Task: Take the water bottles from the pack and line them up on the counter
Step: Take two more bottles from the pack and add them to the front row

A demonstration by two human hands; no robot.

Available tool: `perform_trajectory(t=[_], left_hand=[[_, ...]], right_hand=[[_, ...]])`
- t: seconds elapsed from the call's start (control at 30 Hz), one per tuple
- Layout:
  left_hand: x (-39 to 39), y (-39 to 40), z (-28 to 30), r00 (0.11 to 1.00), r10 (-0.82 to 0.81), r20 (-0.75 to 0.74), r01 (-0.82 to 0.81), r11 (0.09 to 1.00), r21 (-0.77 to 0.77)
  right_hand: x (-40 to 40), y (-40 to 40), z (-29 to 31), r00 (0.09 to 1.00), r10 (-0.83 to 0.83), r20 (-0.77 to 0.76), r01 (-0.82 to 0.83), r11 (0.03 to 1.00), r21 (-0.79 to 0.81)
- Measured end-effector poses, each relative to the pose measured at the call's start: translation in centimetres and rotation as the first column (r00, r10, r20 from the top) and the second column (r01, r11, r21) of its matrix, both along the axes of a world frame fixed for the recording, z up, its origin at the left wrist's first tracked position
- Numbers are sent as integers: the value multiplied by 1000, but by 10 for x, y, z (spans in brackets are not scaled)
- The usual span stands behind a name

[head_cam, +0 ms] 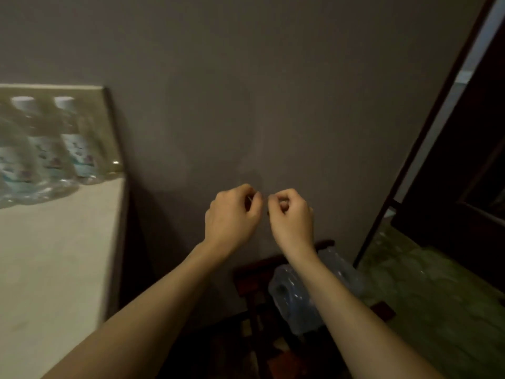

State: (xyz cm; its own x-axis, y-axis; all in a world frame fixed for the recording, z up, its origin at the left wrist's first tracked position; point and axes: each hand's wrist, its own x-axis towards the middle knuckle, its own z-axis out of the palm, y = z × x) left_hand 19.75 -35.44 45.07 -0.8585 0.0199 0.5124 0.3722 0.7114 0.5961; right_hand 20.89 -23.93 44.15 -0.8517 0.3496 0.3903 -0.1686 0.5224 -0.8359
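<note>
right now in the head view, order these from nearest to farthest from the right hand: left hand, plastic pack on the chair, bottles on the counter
1. left hand: just beside the right hand, fingertips nearly meeting.
2. plastic pack: below, on the dark chair under the right forearm.
3. bottles: far left, standing on the counter against the wall.

The water bottles (pixel 46 143) are clear, glossy plastic with white caps and pale printed labels that look like thin film. They stand on a table (pixel 54 242) whose top is a pale, smooth, matt surface, like stone or laminate. The wall (pixel 273 91) is matt grey and looks painted, faintly uneven. Low down, the pack (pixel 295 294) is crinkled, shiny transparent plastic wrap on a dark, glossy wooden stand (pixel 254 277). The floor (pixel 437 291) looks like polished greenish stone.
</note>
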Motion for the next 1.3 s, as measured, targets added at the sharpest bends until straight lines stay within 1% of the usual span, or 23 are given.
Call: perform_trajectory(t=[0.13,0.23,0.3,0.4,0.57,0.67,0.77,0.83,0.9,0.93,1.0,1.07,1.13,1.2,1.27,1.3], left_hand=[[-7,68,-27,985,-58,162,66,997,-40],[-20,103,-56,950,-100,297,111,994,-20],[-31,123,-80,920,-128,372,141,990,-6],[-57,152,-120,859,-159,486,169,985,25],[-111,208,-189,717,-265,645,239,962,130],[-138,235,-230,636,-297,712,253,952,171],[-157,257,-268,535,-335,775,259,939,228],[-166,267,-287,488,-312,815,231,947,224],[-173,277,-310,421,-300,856,216,950,226],[-176,283,-321,376,-300,877,227,947,227],[-183,295,-343,313,-302,901,243,942,231],[-190,308,-361,274,-305,912,231,941,246],[-201,322,-382,239,-282,929,224,947,230],[-208,336,-406,177,-269,947,249,943,222],[-211,349,-429,133,-249,959,255,944,209],[-211,351,-441,80,-239,968,239,947,214]], right_hand=[[-7,73,-33,997,-30,75,36,997,-69],[-19,117,-62,986,-75,149,96,986,-135],[-27,143,-87,969,-100,225,138,977,-159],[-44,180,-130,926,-132,353,206,962,-179],[-71,240,-193,828,-159,538,285,946,-158],[-92,266,-223,754,-80,652,239,958,-159],[-114,281,-249,695,-20,718,203,964,-170],[-124,285,-267,646,12,763,182,969,-169],[-131,287,-286,594,52,802,163,969,-184],[-134,288,-295,572,67,817,150,971,-185],[-141,291,-316,531,97,842,121,975,-188],[-146,298,-337,494,131,860,81,977,-196],[-151,306,-356,471,163,867,57,975,-214],[-154,316,-373,445,177,878,32,977,-213],[-156,324,-383,447,176,877,-5,981,-195],[-157,327,-387,461,181,869,-17,981,-195]])
